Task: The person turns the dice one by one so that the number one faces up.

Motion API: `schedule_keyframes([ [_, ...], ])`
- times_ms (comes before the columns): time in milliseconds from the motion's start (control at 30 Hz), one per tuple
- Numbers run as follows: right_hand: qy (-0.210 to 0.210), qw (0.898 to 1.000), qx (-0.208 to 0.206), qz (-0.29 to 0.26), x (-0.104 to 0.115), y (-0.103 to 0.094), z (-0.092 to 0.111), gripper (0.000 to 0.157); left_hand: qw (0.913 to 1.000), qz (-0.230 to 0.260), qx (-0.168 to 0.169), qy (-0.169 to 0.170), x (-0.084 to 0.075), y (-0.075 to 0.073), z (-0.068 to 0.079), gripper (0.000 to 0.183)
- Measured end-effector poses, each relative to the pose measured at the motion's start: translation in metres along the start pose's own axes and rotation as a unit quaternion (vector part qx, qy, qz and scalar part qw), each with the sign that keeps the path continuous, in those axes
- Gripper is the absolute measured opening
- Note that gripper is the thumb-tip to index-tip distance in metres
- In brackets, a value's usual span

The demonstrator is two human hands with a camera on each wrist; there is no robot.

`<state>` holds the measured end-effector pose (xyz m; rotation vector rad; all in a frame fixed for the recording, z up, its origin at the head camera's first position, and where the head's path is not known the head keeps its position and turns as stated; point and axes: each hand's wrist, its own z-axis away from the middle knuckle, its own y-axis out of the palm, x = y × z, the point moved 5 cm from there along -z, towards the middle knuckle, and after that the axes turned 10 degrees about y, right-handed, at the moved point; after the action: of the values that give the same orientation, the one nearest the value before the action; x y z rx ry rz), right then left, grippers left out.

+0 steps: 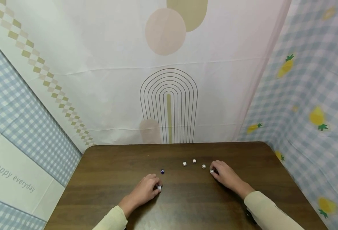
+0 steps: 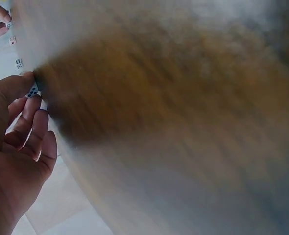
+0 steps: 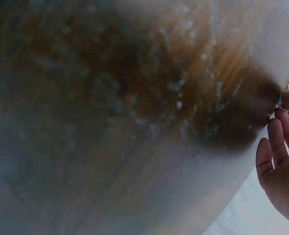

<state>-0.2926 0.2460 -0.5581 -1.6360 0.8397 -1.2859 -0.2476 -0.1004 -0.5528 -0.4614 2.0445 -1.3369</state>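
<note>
My left hand (image 1: 143, 191) pinches a white die (image 1: 159, 187) between thumb and index finger, low over the brown table. Dark pips show on that die in the left wrist view, where the other fingers curl loosely below it. Farther right, my right hand (image 1: 227, 175) pinches another white die (image 1: 211, 171); the thumb mostly hides it in the right wrist view. Just beyond the left hand lies a dark blue die (image 1: 162, 171) with white pips. Between the hands, toward the back, sit three white dice (image 1: 184, 164), the rightmost die (image 1: 203, 166) close to the right fingertips.
The wooden table (image 1: 186, 207) has rounded back corners and ends at a white patterned cloth (image 1: 114, 95). Blue checked cloth hangs on both sides, with yellow pineapples on the right-hand cloth (image 1: 301, 95).
</note>
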Motion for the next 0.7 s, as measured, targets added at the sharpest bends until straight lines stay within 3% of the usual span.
schedule_keyframes([
  [333,-0.002,1.0,-0.004,0.004,-0.0023,0.0019,-0.0006,0.018,0.9996,0.023,0.009,-0.017,0.0008,-0.0004,-0.0004,0.013],
  [700,-0.006,1.0,-0.001,0.005,0.0008,-0.0001,-0.0008,0.018,0.9995,0.016,0.019,-0.018,-0.0004,-0.0025,-0.0023,0.014],
])
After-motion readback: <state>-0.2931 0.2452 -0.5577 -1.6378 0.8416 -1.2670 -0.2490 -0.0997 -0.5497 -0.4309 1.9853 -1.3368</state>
